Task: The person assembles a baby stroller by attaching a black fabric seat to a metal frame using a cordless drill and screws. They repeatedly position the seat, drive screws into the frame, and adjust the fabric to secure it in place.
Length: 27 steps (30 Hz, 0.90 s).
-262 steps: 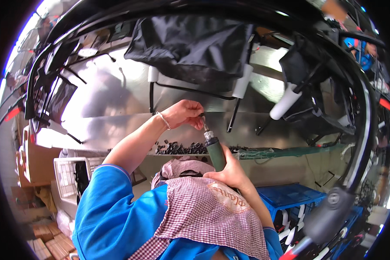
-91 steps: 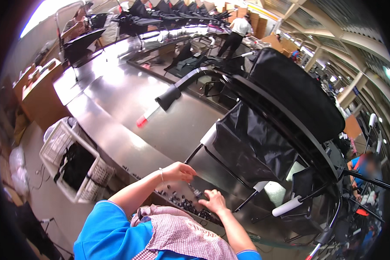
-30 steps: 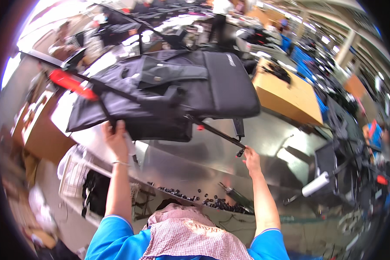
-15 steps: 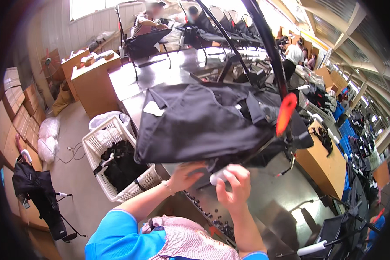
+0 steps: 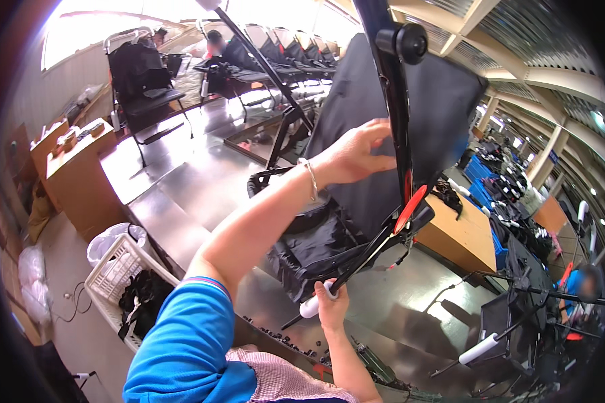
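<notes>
From the head view, the left arm is rising from 7 o'clock, its elbow bending and its forearm slanting across the middle; the left hand [image 5: 359, 158] is hanging between 1 and 2 o'clock, thumb and fingers spreading apart; its fingertips are meeting the edge of a black tube [image 5: 398, 127], though I cannot tell whether they are touching it. The right forearm is coming up from between 5 and 6 o'clock; the right hand [image 5: 333, 309] is closing its fingers around a white sleeve [image 5: 309, 307] on the frame. Both are working at a black folding chair [image 5: 359, 208], which is filling the centre and reaching toward 2 o'clock, its fabric back leaning up behind the tube; a red lever [image 5: 410, 208] is sitting on its frame.

At 8 o'clock a white plastic basket [image 5: 104, 285] is holding a heap of black fabric [image 5: 141, 299]; a clear plastic bag [image 5: 114, 243] is bulging at its far end; at 9 o'clock a brown box [image 5: 84, 185] is bearing small objects, too small to tell; just past 3 o'clock a cardboard box [image 5: 454, 235] is carrying black straps [image 5: 447, 195]; just short of 3 o'clock blue crates [image 5: 477, 168] are standing beside black and white parts.
</notes>
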### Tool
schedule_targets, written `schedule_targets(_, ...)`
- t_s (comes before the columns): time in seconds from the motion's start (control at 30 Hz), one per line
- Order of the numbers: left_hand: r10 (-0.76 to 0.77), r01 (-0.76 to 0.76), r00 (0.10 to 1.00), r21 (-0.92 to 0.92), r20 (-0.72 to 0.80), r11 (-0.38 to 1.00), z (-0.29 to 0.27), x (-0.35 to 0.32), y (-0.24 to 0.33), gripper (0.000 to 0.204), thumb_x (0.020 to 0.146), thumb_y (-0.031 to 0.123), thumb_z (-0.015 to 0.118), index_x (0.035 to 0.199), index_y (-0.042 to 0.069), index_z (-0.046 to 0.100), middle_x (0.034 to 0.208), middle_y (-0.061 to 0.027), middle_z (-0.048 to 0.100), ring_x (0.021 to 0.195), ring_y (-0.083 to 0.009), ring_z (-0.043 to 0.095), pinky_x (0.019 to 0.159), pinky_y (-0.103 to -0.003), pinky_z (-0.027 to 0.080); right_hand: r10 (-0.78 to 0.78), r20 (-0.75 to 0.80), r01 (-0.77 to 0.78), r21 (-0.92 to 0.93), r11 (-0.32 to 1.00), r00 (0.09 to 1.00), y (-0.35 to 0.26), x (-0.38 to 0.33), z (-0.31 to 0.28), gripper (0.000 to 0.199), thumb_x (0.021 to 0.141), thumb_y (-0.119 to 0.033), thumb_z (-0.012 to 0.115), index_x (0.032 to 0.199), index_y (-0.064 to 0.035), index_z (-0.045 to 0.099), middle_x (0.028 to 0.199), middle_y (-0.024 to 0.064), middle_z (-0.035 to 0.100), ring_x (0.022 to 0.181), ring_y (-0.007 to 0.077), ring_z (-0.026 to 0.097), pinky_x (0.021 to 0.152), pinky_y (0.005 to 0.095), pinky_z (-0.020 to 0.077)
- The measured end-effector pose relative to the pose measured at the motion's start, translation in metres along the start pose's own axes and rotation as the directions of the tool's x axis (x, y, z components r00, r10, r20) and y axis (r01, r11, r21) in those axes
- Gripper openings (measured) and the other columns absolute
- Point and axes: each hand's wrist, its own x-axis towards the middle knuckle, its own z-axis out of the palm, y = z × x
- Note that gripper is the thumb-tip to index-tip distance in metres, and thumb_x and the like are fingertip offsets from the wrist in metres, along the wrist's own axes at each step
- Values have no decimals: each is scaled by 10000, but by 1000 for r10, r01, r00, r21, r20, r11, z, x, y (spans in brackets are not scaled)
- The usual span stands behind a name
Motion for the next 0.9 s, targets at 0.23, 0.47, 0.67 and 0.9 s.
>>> schedule_targets(0.23,-746,194,217,721,629,665,-67,-160,-44,526,892,538,531,770,60,713,666,-153,639,664,-269,644,636,-370,497,140,-198,-115,133,984,970,-28,-18,-41,167,770,-2,630,908,-43,546,781,7,551,601,87,536,544,241,453)
schedule_targets(0.47,-554,214,769,688,319,693,14,-199,44,500,885,490,547,624,74,639,536,-114,575,562,-307,611,565,-396,490,-89,-337,102,22,994,937,-13,8,-127,98,820,-113,582,879,-55,528,732,10,516,590,93,486,536,242,407)
schedule_targets(0.67,-382,109,880,661,284,742,67,-204,79,452,875,461,561,586,115,542,461,-46,496,488,-265,579,499,-377,457,8,-249,-6,9,1000,968,6,37,-206,100,873,-169,618,899,-109,542,774,-10,489,663,111,489,608,263,413)
schedule_targets(0.9,32,197,955,713,-295,673,0,-284,115,127,707,145,686,761,114,575,781,-9,571,814,-231,582,728,-372,466,-539,-197,85,-886,455,819,-16,16,-204,214,902,-177,590,939,34,587,829,94,602,758,192,548,742,329,454)
